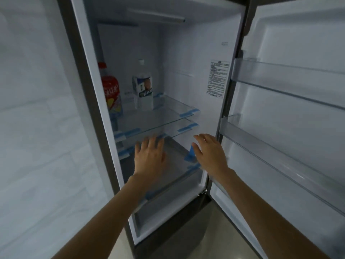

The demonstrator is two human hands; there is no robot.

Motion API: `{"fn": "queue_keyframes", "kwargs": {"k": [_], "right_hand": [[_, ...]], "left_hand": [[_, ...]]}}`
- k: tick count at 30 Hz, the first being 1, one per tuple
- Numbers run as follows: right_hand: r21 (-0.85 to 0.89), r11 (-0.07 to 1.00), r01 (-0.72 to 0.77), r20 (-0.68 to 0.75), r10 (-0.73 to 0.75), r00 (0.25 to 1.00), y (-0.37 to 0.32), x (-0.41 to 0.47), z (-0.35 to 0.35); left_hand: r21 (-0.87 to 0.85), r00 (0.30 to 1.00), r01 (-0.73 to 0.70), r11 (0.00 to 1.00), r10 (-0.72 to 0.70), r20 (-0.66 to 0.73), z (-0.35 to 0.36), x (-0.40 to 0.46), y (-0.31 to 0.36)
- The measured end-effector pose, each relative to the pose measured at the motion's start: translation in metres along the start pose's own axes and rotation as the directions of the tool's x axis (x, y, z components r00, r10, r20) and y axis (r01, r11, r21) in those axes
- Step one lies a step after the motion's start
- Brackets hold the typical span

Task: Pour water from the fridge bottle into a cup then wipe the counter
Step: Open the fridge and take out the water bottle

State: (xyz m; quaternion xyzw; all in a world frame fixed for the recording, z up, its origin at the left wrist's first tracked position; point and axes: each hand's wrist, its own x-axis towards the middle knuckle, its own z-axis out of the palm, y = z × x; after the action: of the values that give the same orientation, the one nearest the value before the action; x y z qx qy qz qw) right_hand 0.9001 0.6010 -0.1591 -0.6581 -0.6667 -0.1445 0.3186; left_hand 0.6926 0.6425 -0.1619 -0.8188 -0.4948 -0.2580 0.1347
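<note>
Fridge: tall grey-framed fridge with a white plastic interior point(196, 58), its door swung wide to the right.
Upper shelf: clear glass shelf with blue tape at the edges point(158, 116); it carries two containers near the back left.
Water bottle: clear plastic bottle with a white cap and a blue-and-white printed label point(142, 90), upright on the upper shelf, toward the middle; the picture is too blurred to tell how full it is.
Second container: red-capped bottle with a red and yellow label point(111, 90), upright at the left wall of the fridge, just beside the water bottle but apart from it.
Lower shelves: two more clear glass shelves with blue tape point(173, 133) below the first, with nothing visible on them.
Door bins: translucent plastic door racks point(280, 79) on the open door, with no contents visible.
Sticker: white printed label point(218, 79) on the right inner wall; text unreadable.
Left hand: bare left hand point(149, 156) held palm-down in front of the lower shelves, grip spread, fingers loosely apart, holding nothing.
Right hand: bare right hand point(211, 154) near the door's hinge edge, grip spread, fingers pointing left, holding nothing.
Hands and bottle: both hands are well below the water bottle, not touching it.
</note>
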Motion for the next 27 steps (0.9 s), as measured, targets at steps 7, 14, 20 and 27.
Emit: {"fn": "queue_keyframes", "kwargs": {"k": [7,14,20,27], "right_hand": [[0.057,0.995,0.087,-0.053,-0.084,0.995,0.012,0.085,0.037],[0.126,0.979,0.163,-0.058,-0.156,0.986,0.013,0.184,0.076],[0.363,0.911,0.198,0.023,-0.221,0.975,-0.012,0.264,0.112],[0.652,0.753,0.091,0.089,-0.195,0.977,-0.041,0.307,0.147]], "left_hand": [[-0.069,0.975,0.176,0.982,-0.183,-0.124,0.021,0.072,-0.012],[-0.130,0.901,0.399,0.908,-0.415,-0.129,0.052,0.139,-0.030],[-0.433,0.823,0.456,0.778,-0.553,-0.128,0.059,0.193,-0.061],[-0.657,0.763,0.444,0.609,-0.641,-0.079,0.060,0.232,-0.088]]}}
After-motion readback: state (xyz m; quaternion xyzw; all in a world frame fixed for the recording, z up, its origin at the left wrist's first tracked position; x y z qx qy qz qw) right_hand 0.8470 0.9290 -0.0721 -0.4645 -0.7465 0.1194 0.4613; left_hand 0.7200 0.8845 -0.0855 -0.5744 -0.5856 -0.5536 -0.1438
